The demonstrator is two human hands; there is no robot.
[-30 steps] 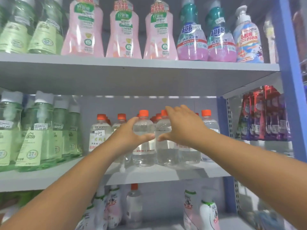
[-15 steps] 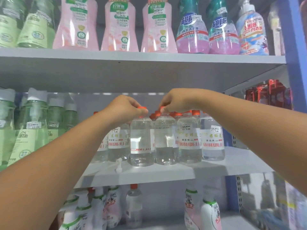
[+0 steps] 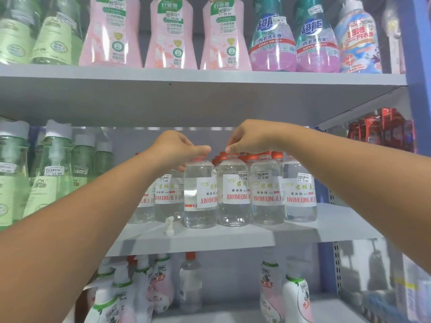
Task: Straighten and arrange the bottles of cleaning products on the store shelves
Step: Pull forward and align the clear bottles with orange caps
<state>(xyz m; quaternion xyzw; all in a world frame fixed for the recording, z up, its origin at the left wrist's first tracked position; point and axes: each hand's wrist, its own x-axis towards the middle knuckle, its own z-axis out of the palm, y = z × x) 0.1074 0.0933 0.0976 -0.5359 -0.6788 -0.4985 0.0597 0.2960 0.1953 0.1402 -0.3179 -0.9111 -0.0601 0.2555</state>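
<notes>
Several clear bottles with orange caps and white labels stand in a row on the middle shelf (image 3: 303,231). My left hand (image 3: 177,149) grips the cap of one clear bottle (image 3: 200,197) from above. My right hand (image 3: 251,137) pinches the cap of the neighbouring clear bottle (image 3: 234,194). Both bottles stand upright, touching each other, at the front of the row. More of the same bottles (image 3: 300,197) stand to the right and behind.
Green bottles (image 3: 54,173) fill the left of the middle shelf. A small white pump part (image 3: 169,226) lies loose on the shelf front. Pink bottles (image 3: 171,36) and teal bottles (image 3: 271,38) stand above; white pump bottles (image 3: 296,297) below. A blue upright (image 3: 417,73) bounds the right.
My hands rose from the bottles' bodies to their orange caps. The two front bottles turned, so their labels face more forward. The camera tilted slightly.
</notes>
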